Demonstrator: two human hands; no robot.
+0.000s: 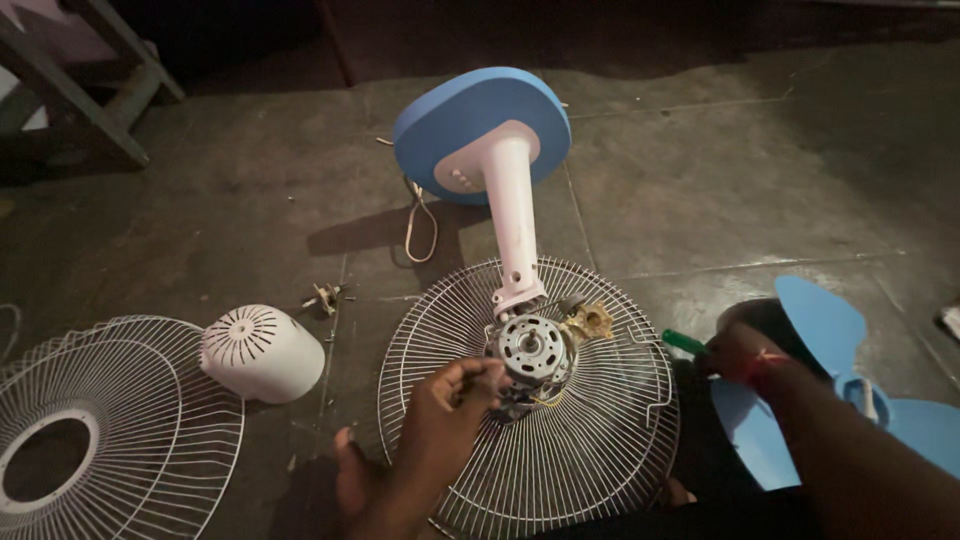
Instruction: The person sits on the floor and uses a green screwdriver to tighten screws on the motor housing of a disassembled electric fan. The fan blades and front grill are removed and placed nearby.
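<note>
So there's one table fan in bits on the concrete floor [700,190]. By my count: two white wire grilles, one motor, one white motor cover, one blue base with a white neck, one blue blade set.

The grille in the middle [610,440] sits under the bare motor [530,348], which is still on the neck [513,215]. The neck runs up toward 12 o'clock to the blue base [480,115], tipped on its side. A brass-coloured gear bit [590,320] sticks out at the motor's 2 o'clock.

The left hand [440,425] comes in from 6 o'clock, fingers pinched together right at the motor's lower left edge; whatever they're pinching is too small to make out. The right hand [740,350], out at 3 o'clock, is clenched around a green-handled tool [684,342], probably a screwdriver.

The second grille [130,450] lies at 8 o'clock, nothing in it, with the vented cover [262,352] just touching its rim. A few small loose parts [325,297] sit at 10 o'clock. The blades [830,320] are at 4 o'clock, behind the right arm.
</note>
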